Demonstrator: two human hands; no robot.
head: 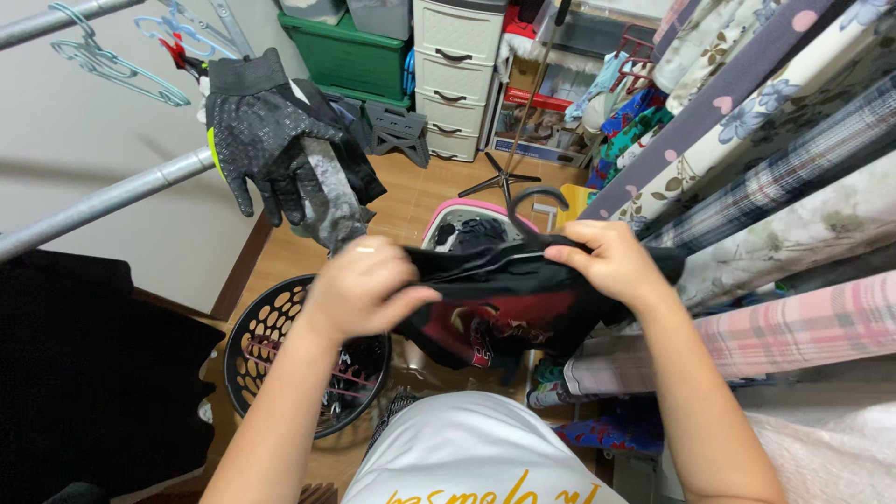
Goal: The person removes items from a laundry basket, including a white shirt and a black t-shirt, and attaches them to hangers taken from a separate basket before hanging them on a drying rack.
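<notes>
My left hand [362, 287] and my right hand [609, 264] both grip a dark garment [504, 308] with a red printed panel, stretched between them at chest height. A black hanger [536, 207] sits inside the garment, its hook rising just above my right hand. The cloth hangs down in front of my white shirt [467, 448]. A ring shows on a finger of my left hand.
Black gloves [271, 140] hang from a grey rail [112, 198] at the upper left, with pale blue hangers [112, 65] above. A black laundry basket [280, 355] stands on the wooden floor below, a pink basket [467, 224] further off. Patterned cloths [775, 168] hang at the right. Drawers [455, 75] stand at the back.
</notes>
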